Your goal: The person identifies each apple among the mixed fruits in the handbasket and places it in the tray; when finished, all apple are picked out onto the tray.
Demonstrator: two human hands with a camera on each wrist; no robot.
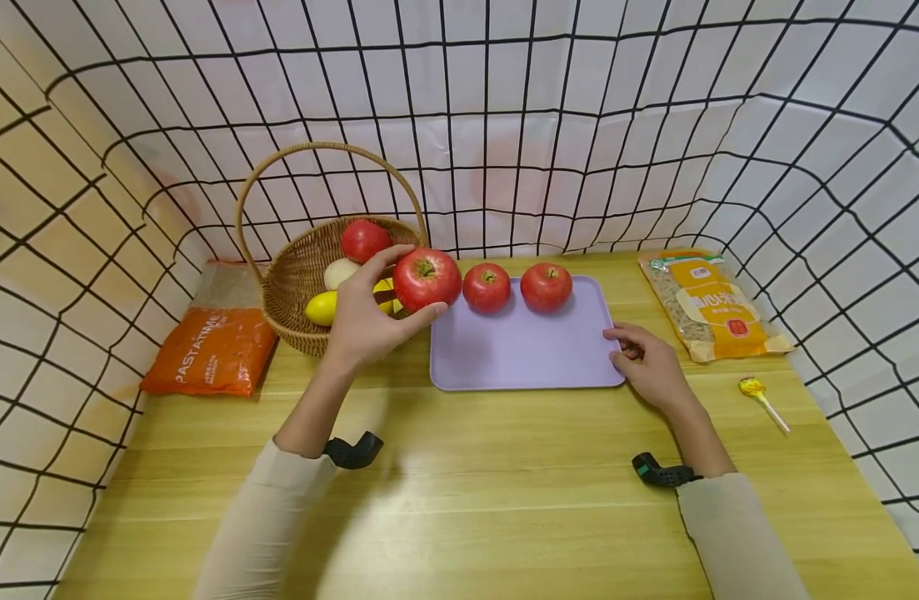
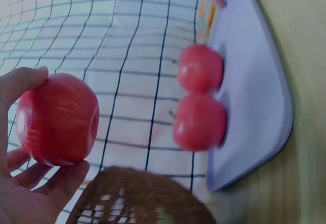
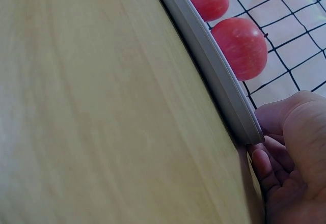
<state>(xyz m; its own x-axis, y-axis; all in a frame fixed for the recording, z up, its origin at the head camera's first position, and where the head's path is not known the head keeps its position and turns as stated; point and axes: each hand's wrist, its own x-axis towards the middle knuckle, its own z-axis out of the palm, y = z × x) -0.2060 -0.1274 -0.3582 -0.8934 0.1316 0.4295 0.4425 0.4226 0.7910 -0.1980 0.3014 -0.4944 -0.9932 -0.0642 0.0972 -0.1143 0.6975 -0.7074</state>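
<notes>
My left hand (image 1: 365, 321) grips a red apple (image 1: 427, 280), held up in front of the basket and beside the tray's left end. In the left wrist view, thumb and fingers curl round this apple (image 2: 58, 119). Two more red apples (image 1: 486, 288) (image 1: 546, 287) sit side by side along the back of a lilac tray (image 1: 526, 358). At the tray's right edge, my right hand (image 1: 650, 367) pinches the rim. The right wrist view has its thumb on the rim (image 3: 244, 117) and its fingers curled below.
A wicker basket (image 1: 287, 287) with a tall handle holds a red fruit (image 1: 365, 240), a pale round item (image 1: 341, 273) and yellow fruit (image 1: 321, 308). An orange pasta bag (image 1: 212, 350) lies left. On the right lie a grain bag (image 1: 710, 304) and a lollipop (image 1: 753, 388). Wire-grid walls (image 1: 504, 125) surround the table.
</notes>
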